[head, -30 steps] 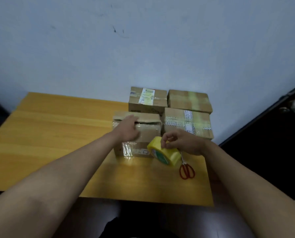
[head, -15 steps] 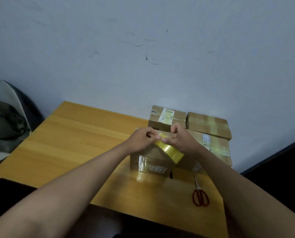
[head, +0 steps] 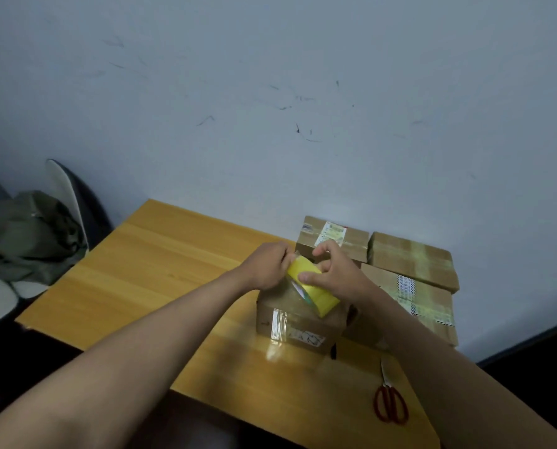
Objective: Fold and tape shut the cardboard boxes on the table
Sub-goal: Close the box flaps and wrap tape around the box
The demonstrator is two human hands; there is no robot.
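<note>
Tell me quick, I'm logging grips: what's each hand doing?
Left hand: pinches the tape's free end.
Right hand: holds the yellow tape roll over the box.

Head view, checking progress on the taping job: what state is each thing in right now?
Front box: flaps closed, both hands over its top.
Tape roll: yellow, held above the front box.
Left hand: fingers pinching at the roll's edge.
Right hand: gripping the roll.
Three boxes behind: closed, taped.
Scissors: red-handled, blades shut, lying untouched on the table.
</note>
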